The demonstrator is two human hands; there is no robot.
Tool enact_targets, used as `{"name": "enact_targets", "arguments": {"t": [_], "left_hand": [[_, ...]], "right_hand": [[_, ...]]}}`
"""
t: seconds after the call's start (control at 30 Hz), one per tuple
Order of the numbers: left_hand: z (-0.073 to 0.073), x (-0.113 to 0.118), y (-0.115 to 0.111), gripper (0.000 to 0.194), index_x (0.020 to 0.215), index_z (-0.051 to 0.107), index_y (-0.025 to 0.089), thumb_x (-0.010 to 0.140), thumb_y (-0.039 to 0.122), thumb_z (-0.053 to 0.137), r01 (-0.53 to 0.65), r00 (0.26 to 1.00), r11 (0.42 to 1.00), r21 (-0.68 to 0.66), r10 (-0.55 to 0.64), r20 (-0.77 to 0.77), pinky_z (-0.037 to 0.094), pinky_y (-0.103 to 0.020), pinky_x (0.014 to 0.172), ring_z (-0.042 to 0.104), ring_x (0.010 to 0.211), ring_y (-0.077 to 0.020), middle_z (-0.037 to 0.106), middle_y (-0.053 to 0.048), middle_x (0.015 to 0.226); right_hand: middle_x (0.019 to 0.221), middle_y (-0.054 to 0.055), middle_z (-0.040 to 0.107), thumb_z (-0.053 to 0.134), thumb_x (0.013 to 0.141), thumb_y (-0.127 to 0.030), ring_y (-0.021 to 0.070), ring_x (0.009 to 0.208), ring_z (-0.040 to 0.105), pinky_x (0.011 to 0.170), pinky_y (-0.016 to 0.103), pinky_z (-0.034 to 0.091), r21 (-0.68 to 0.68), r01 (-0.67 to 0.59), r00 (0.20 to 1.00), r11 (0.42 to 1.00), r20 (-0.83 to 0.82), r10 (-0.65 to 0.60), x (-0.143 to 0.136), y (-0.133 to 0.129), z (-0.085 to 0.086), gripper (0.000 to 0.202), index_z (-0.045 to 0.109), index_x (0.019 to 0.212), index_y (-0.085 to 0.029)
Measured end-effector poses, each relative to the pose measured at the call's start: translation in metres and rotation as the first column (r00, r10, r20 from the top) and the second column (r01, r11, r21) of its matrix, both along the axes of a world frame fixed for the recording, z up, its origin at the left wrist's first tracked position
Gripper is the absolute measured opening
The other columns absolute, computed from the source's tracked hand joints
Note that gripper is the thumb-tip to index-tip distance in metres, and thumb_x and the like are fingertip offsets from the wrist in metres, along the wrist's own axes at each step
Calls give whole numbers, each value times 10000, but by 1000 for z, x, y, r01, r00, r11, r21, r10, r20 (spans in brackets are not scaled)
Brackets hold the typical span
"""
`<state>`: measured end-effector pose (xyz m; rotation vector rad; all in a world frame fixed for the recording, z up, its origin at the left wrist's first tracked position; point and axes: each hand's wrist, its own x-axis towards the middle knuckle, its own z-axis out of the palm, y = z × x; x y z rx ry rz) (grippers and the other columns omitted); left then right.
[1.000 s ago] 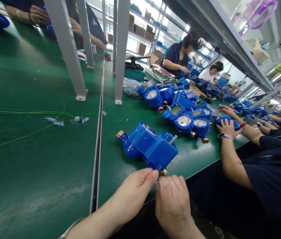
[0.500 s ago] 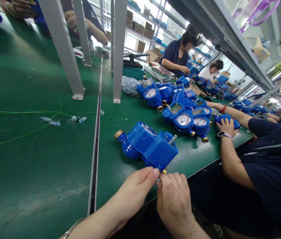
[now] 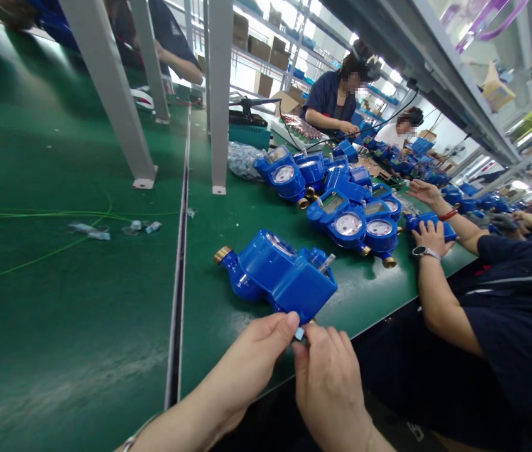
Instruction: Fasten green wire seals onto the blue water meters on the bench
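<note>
A blue water meter (image 3: 270,270) lies tilted on the green bench before me, a brass threaded end (image 3: 223,255) pointing left. Just below its near end, my left hand (image 3: 266,342) is closed, thumb and forefinger pinching at a small light-blue plastic piece (image 3: 299,333). Close beside it on the right, my right hand (image 3: 329,376) is closed too, its fingertips drawn together at the piece's other side. Whatever lies inside the right pinch is hidden. The near brass end of the meter is mostly covered by my fingers.
Several more blue water meters (image 3: 348,224) cluster beyond mine. At right, a co-worker's hand (image 3: 431,238) rests on another meter. Green wires (image 3: 49,213) and light-blue plastic bits (image 3: 98,235) lie left of the bench gap (image 3: 179,282). Grey posts (image 3: 219,113) rise from the bench.
My hands have shifted only slightly, and more of the light-blue piece shows between them. The co-worker's far hand has lifted and now shows open above the meters.
</note>
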<state>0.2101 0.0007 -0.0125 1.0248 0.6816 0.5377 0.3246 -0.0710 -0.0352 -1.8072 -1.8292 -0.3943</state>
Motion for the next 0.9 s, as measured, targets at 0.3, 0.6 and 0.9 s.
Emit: {"name": "enact_targets", "arguments": {"t": [0.3, 0.6, 0.9], "left_hand": [[-3, 0, 0, 457, 674, 382, 182, 785, 589, 558, 30, 1000, 989, -146, -30, 2, 184, -211, 490, 170, 563, -102, 252, 64, 603], [-3, 7, -1, 416, 733, 496, 146, 777, 548, 595, -39, 996, 983, -179, 53, 70, 330, -218, 610, 359, 642, -110, 407, 23, 680], [-14, 2, -5, 558, 634, 422, 174, 871, 649, 250, -152, 983, 988, 13, 153, -104, 164, -234, 460, 234, 465, -90, 288, 62, 516]], "right_hand": [[696, 39, 536, 462, 847, -145, 204, 646, 443, 636, 360, 298, 9, -123, 916, 992, 386, 110, 18, 8, 12, 123, 524, 953, -144], [602, 3, 492, 313, 929, -199, 155, 566, 456, 578, 306, 290, -32, -120, 968, 992, -226, 110, 5, 13, 6, 266, 442, 696, -200], [1248, 120, 482, 487, 821, -560, 244, 1109, 500, 888, 385, 423, 18, 57, 353, 998, -936, -3, 21, 26, -26, 578, 370, 1264, -208]]}}
